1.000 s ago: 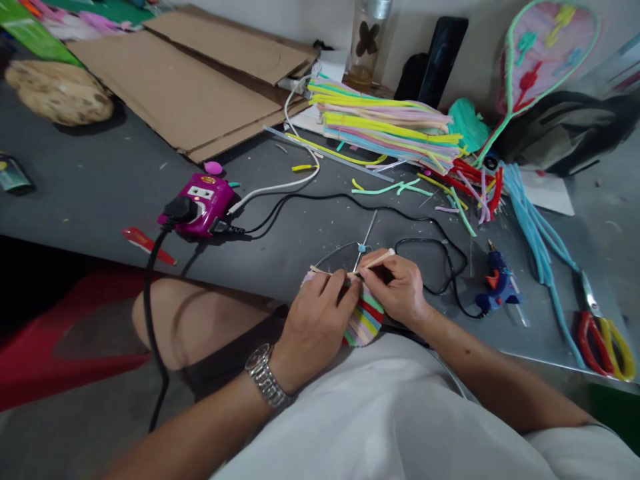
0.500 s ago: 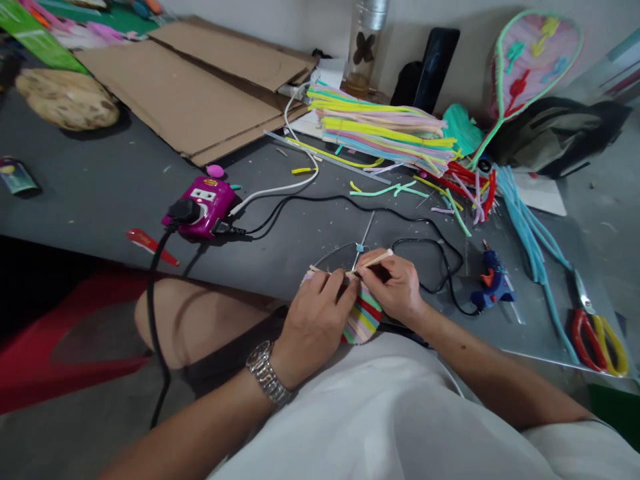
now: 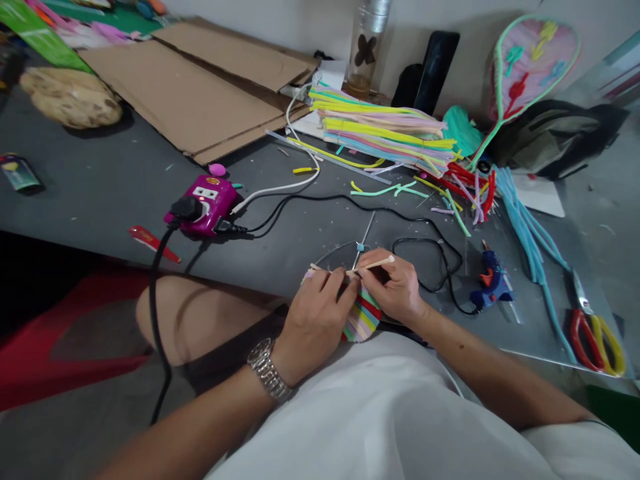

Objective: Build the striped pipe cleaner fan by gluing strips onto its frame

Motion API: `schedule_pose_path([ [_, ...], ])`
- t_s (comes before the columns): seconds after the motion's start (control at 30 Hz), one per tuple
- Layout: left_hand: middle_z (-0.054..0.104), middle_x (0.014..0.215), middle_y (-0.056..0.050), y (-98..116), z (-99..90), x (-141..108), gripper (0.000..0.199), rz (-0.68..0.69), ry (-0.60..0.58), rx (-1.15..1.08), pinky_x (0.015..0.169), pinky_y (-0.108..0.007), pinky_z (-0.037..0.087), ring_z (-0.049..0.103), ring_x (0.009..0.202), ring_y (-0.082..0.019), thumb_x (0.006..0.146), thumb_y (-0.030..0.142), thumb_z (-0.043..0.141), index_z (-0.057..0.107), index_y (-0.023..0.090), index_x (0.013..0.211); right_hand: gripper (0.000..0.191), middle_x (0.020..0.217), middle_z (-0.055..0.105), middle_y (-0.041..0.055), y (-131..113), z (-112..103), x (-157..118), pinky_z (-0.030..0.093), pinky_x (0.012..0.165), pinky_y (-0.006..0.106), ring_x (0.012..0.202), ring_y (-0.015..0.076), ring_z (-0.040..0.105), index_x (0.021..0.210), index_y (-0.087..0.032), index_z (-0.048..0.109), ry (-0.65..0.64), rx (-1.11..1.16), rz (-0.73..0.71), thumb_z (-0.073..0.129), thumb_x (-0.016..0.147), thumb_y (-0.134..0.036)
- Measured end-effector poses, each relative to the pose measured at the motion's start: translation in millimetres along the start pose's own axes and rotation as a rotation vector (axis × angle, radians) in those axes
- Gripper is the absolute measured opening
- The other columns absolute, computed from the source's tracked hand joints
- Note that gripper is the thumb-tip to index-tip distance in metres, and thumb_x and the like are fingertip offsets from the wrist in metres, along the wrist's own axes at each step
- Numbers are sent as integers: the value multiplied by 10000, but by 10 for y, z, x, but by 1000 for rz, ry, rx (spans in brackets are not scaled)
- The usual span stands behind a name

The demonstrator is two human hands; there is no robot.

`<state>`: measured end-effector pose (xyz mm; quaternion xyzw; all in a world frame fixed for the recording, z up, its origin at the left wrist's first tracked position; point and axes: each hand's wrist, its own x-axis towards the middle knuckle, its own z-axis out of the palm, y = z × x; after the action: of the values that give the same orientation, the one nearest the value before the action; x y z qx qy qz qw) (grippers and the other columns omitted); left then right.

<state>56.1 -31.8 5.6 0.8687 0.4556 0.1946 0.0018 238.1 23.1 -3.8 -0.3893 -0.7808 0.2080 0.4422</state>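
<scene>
At the table's front edge, a striped piece of coloured pipe cleaners (image 3: 364, 321) is partly hidden under my fingers. My left hand (image 3: 323, 303) is closed on its upper part, the fingertips lying along its top. My right hand (image 3: 395, 287) pinches a cream pipe cleaner (image 3: 380, 262), whose free end sticks out to the right past the fingers. Above the hands, a thin wire frame with a pale blue knot (image 3: 360, 247) and a straight stem reaches away from me. The fingertips hide where the cream strand meets the striped piece.
A blue glue gun (image 3: 493, 283) and scissors (image 3: 590, 333) lie to the right. Bundled pipe cleaners (image 3: 385, 130) sit at the back. A purple power strip (image 3: 210, 203) with cords, cardboard (image 3: 190, 100) and a red cutter (image 3: 153, 242) are to the left.
The free end of the cream pipe cleaner has dipped slightly and shifted a little right. Both hands keep nearly the same place and grip; the view has shifted slightly.
</scene>
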Motion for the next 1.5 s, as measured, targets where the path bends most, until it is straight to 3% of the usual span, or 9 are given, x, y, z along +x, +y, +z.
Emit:
schedule_pose_path([
  [1.27,647,1177,-168,6,-6,10,331,5,-17,29,799,-433,518,531,902,-259,1011,142,503,617,96,1319,140,789,724,33,21,46,10,562,746,303,749,169,700,776,-231,616,-40,-2,55,581,898,-174],
  [1.4,645,1166,-167,2,-12,5,344,-4,-25,29,799,-434,514,535,920,-270,1002,129,505,621,115,1325,130,837,724,33,-50,-135,32,537,677,270,737,155,683,819,-218,637,10,100,222,582,936,-235],
  [1.5,641,1199,-168,-5,-3,-2,348,5,-18,40,810,-434,508,535,946,-282,988,128,535,627,129,1324,72,766,682,1,-61,-421,-20,467,599,252,637,135,625,859,-214,654,-10,-59,345,608,911,-232],
])
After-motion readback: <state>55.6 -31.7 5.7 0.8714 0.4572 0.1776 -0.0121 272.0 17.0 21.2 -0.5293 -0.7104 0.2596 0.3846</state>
